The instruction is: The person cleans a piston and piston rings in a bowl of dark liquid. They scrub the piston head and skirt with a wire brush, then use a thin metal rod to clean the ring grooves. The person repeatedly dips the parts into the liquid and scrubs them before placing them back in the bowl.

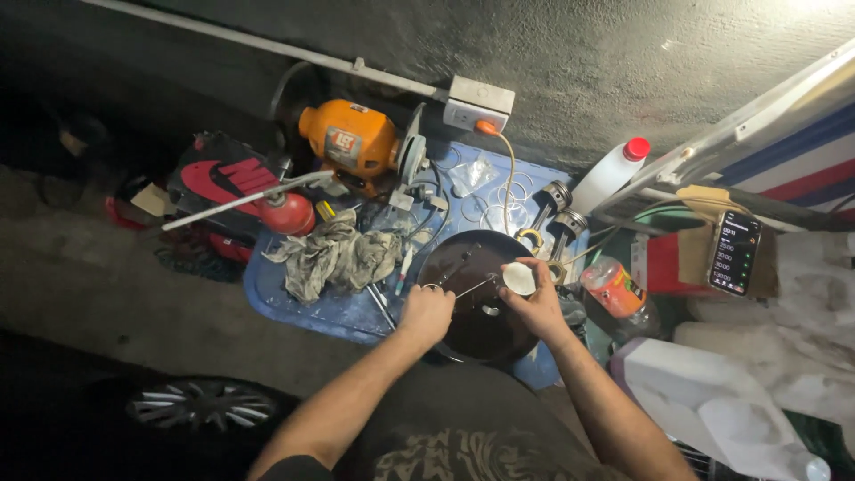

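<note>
Blue tabletop under a rough grey wall. My left hand (426,313) grips a thin metal rod (472,287); my right hand (537,307) pinches a pale round cap (519,279) above the dark round pan (476,330). Cleaning step, I judge; steadiness needed next.

Over a dark round pan (481,330), the left hand (426,313) holds a thin wire (463,289) while the right hand (537,307) holds a small pale cup (518,279).
</note>
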